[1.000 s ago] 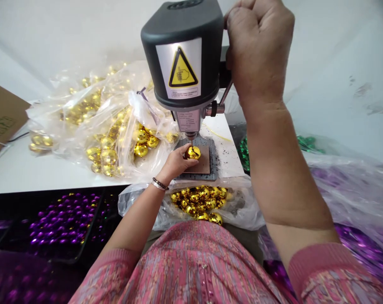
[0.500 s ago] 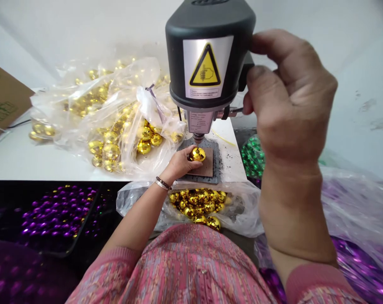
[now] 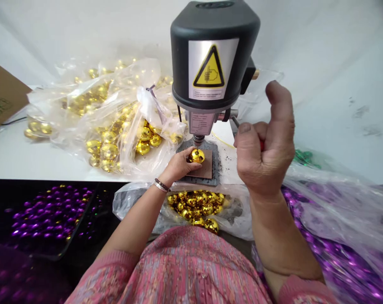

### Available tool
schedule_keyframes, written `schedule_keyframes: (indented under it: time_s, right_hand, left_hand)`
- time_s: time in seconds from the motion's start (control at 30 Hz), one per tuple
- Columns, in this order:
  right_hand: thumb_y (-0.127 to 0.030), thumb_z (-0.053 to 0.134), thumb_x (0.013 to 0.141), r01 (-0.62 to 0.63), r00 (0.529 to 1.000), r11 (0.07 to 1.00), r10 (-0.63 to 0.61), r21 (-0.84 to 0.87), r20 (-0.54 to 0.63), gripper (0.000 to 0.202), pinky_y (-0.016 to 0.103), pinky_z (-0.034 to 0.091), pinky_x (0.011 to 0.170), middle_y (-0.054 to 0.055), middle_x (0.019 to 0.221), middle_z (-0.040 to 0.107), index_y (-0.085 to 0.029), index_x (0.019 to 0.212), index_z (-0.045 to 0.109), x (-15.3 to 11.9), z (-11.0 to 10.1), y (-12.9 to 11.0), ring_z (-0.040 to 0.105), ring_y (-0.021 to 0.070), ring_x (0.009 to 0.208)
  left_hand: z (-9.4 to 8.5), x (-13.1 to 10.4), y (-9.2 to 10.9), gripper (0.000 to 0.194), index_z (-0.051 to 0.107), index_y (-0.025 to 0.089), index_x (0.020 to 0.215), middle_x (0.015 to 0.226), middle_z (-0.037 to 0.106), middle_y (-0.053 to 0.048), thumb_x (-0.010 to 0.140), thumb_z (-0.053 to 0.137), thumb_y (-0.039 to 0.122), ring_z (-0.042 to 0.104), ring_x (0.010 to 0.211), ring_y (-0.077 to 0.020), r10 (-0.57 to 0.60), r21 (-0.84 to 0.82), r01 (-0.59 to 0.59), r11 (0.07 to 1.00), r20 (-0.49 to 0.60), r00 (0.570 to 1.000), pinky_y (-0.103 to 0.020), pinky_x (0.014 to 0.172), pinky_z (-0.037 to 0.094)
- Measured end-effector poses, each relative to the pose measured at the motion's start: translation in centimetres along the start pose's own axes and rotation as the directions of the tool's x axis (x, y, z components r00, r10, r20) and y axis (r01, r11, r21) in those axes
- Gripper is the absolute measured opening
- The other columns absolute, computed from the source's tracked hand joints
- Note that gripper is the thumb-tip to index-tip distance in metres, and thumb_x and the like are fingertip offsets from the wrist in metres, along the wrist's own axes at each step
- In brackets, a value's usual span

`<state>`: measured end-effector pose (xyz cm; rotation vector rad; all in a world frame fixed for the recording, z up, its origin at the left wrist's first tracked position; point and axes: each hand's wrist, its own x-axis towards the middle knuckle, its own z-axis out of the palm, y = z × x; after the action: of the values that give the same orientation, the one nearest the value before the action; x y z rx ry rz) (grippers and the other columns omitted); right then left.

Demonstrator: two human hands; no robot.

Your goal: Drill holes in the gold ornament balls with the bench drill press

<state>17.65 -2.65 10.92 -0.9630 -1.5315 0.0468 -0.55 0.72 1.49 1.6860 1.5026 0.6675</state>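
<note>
Right hand [image 3: 267,158] has lowered, gripping the lever [image 3: 235,122]; left hand [image 3: 179,164] grasps gold ball [image 3: 198,156]

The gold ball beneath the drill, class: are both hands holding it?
No: only the left hand holds the gold ball, while the right hand is at the lever of the drill.

The left hand [image 3: 178,165] pinches a gold ball [image 3: 197,156] on a brown board [image 3: 206,169], directly under the bit of a dark drill press [image 3: 215,50]. At right, the right hand [image 3: 265,147] is curled around the press's lever [image 3: 235,121], index finger raised. Bagged gold balls [image 3: 108,151] lie on the counter [image 3: 8,162] at left; more gold balls [image 3: 196,203] fill a plastic bag [image 3: 136,202] nearer. Purple balls [image 3: 49,215] sit near left.
</note>
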Motion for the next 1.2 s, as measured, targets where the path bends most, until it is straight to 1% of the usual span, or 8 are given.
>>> schedule_keyframes:
  time_s: [0.17,0.27,0.37,0.57,0.67,0.83,1.07,1.2]
  right_hand:
    - [-0.030,0.051,0.098,0.011,0.997,0.997,-0.017,-0.081,-0.081,0.048,0.021,0.047,0.054,0.003,0.106,0.070,-0.029,0.146,0.048,-0.5,0.5,-0.1,0.038,0.0019,0.052]
    - [-0.029,0.054,0.096,0.031,0.991,0.996,-0.041,-0.083,-0.125,0.046,0.021,0.047,0.055,-0.001,0.079,0.062,-0.025,0.142,0.050,-0.8,0.9,0.0,0.039,0.0040,0.053]
    - [-0.025,0.055,0.095,0.084,0.985,0.993,-0.095,-0.081,-0.141,0.046,0.020,0.047,0.058,-0.006,0.065,0.051,-0.025,0.141,0.051,-1.3,1.2,0.4,0.040,0.0040,0.053]
    - [-0.021,0.055,0.094,0.140,0.959,0.986,-0.157,-0.086,-0.235,0.043,0.020,0.043,0.054,-0.006,0.061,0.047,-0.028,0.137,0.057,-2.0,2.2,1.4,0.042,0.0056,0.052]
    - [-0.021,0.056,0.095,0.130,0.951,0.988,-0.148,-0.085,-0.270,0.041,0.020,0.045,0.056,-0.006,0.063,0.050,-0.029,0.135,0.059,-2.1,2.5,1.4,0.044,0.0052,0.052]
    - [-0.025,0.054,0.096,0.085,0.951,0.992,-0.108,-0.093,-0.291,0.036,0.022,0.048,0.059,-0.004,0.065,0.055,-0.026,0.132,0.061,-2.6,2.7,1.5,0.049,0.0059,0.054]
    - [-0.026,0.058,0.094,0.086,0.950,0.993,-0.105,-0.078,-0.294,0.027,0.022,0.050,0.060,-0.003,0.064,0.057,-0.020,0.120,0.066,-4.2,3.1,3.0,0.057,0.0077,0.058]
    - [-0.032,0.055,0.096,0.011,0.955,0.999,-0.024,-0.044,-0.296,0.029,0.023,0.046,0.057,-0.005,0.060,0.051,-0.021,0.121,0.065,-2.6,2.6,1.6,0.051,0.0068,0.052]
  left_hand:
    - [0.1,0.1,-0.3,0.069,0.062,0.015,0.141,0.111,0.077,-0.006,0.076,0.078,0.031,0.069,0.098,-0.0230,0.011,0.001,-0.011,1.000,0.015,1.000,-0.032,0.088,0.054]
    - [0.2,0.0,-0.4,0.067,0.064,0.015,0.138,0.112,0.078,-0.006,0.075,0.079,0.029,0.070,0.098,-0.0230,0.017,0.004,-0.017,1.000,-0.006,1.000,-0.030,0.088,0.053]
    - [0.2,0.0,-0.4,0.066,0.065,0.015,0.138,0.114,0.077,-0.007,0.075,0.079,0.028,0.071,0.099,-0.0241,0.015,0.014,-0.015,1.000,-0.009,1.000,-0.031,0.088,0.053]
    - [0.3,-0.1,-0.6,0.065,0.064,0.018,0.139,0.114,0.078,-0.006,0.076,0.079,0.030,0.071,0.100,-0.0248,0.006,0.021,-0.006,1.000,-0.002,1.000,-0.031,0.087,0.054]
    - [0.4,-0.2,-0.7,0.068,0.063,0.019,0.140,0.114,0.078,-0.005,0.076,0.079,0.031,0.070,0.101,-0.0243,-0.011,0.026,0.011,1.000,0.002,1.000,-0.030,0.087,0.054]
    - [0.5,-0.1,-0.9,0.064,0.065,0.021,0.137,0.112,0.078,-0.004,0.075,0.079,0.031,0.070,0.100,-0.0224,-0.011,0.046,0.011,0.999,-0.011,1.000,-0.028,0.087,0.054]
    - [0.5,-0.2,-1.1,0.059,0.067,0.022,0.132,0.108,0.078,-0.002,0.076,0.078,0.033,0.070,0.096,-0.0216,0.022,0.008,-0.022,1.000,-0.006,1.000,-0.028,0.087,0.053]
    - [0.8,0.0,-1.6,0.059,0.066,0.022,0.133,0.109,0.077,-0.002,0.076,0.077,0.033,0.070,0.097,-0.0221,0.028,-0.040,-0.028,0.999,-0.007,1.000,-0.029,0.089,0.053]
